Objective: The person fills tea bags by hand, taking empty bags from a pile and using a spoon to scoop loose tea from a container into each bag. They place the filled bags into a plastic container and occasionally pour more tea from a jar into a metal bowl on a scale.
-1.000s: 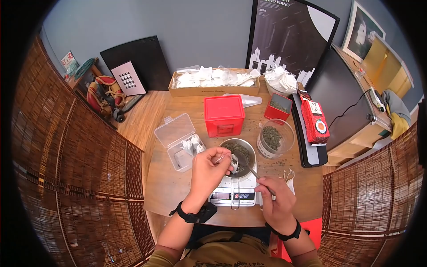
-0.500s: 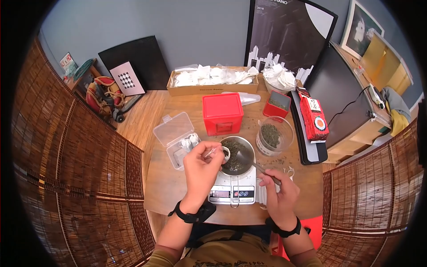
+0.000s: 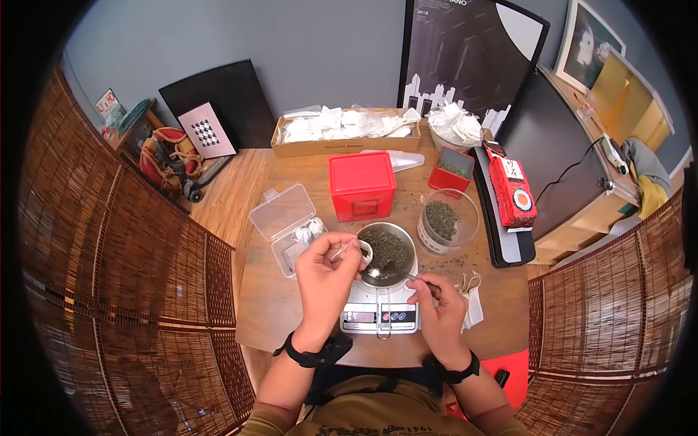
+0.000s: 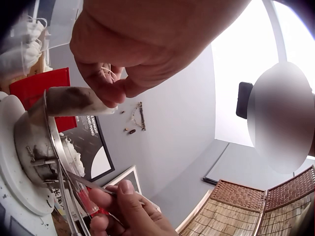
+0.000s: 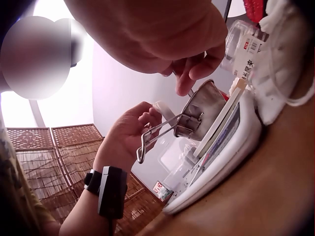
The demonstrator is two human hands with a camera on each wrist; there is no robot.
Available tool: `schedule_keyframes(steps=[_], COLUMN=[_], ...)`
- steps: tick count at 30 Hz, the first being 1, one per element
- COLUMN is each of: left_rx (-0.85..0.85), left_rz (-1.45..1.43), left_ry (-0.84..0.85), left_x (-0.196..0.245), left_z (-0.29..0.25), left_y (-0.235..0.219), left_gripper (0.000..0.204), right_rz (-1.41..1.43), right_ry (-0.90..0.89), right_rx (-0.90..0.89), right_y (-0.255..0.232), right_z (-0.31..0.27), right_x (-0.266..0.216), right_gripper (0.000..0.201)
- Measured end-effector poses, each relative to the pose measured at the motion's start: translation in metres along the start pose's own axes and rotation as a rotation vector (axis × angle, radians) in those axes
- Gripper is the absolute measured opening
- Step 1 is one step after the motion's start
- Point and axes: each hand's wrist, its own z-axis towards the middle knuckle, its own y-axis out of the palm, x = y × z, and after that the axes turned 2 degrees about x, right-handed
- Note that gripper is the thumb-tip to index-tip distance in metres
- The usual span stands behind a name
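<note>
My left hand (image 3: 327, 272) pinches a small white drawstring tea bag (image 4: 78, 101), its mouth open, at the left rim of a steel bowl (image 5: 209, 108). A dark patch shows through the bag's cloth in the left wrist view. Dried tea leaves (image 3: 387, 243) lie in the bowl, which stands on a white digital scale (image 3: 363, 305), wire handles toward me. From the right, my right hand (image 3: 442, 312) grips a metal spoon by its handle (image 3: 408, 276). The spoon's tip is down among the leaves, partly covered by them.
A clear hinged box (image 3: 283, 207) with filled bags is at left. Behind stand a red tin (image 3: 361, 185) and a carton (image 3: 349, 147) of white bags. To the right are a clear tub (image 3: 471, 218) of leaves, a smaller red tin (image 3: 451, 182), and flat white bags (image 3: 474, 309).
The left hand has drawn the bag from over the bowl to its left rim. The spoon has come away from the bag and dipped into the leaves; the right hand has moved slightly left.
</note>
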Motion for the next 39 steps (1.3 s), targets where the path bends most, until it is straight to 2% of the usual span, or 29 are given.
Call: schedule_keyframes(steps=[4, 7, 9, 13, 19, 28, 34, 39], left_rx=[-0.008, -0.005, -0.011, -0.012, -0.063, -0.147, -0.150, -0.151], left_rz=[0.001, 0.002, 0.008, 0.027, -0.032, 0.070, 0.061, 0.057], left_ry=[-0.006, -0.012, -0.021, -0.028, -0.051, -0.119, -0.119, -0.121], left_x=[-0.001, -0.002, -0.003, -0.003, -0.009, -0.018, -0.017, -0.019], left_z=[-0.001, -0.001, -0.001, -0.002, -0.004, 0.002, 0.005, 0.006], left_y=[0.002, 0.003, 0.002, 0.003, 0.006, 0.005, 0.006, 0.006], left_gripper=[0.011, 0.009, 0.008, 0.008, 0.009, 0.012, 0.012, 0.011], right_rz=[0.019, 0.090, 0.239, 0.252, 0.269, 0.338, 0.328, 0.180], right_ry=[-0.002, 0.044, 0.153, 0.176, 0.151, 0.122, 0.077, -0.059], right_rx=[-0.002, -0.011, 0.019, 0.031, 0.095, 0.173, 0.116, 0.003], right_y=[0.001, -0.002, -0.005, -0.013, -0.020, -0.028, -0.026, -0.021], right_z=[0.000, -0.002, -0.002, -0.002, 0.000, 0.004, 0.004, 0.001], right_x=[0.006, 0.012, 0.013, 0.012, 0.011, -0.007, -0.030, -0.037], right_gripper=[0.016, 0.019, 0.022, 0.024, 0.022, 0.020, 0.020, 0.019])
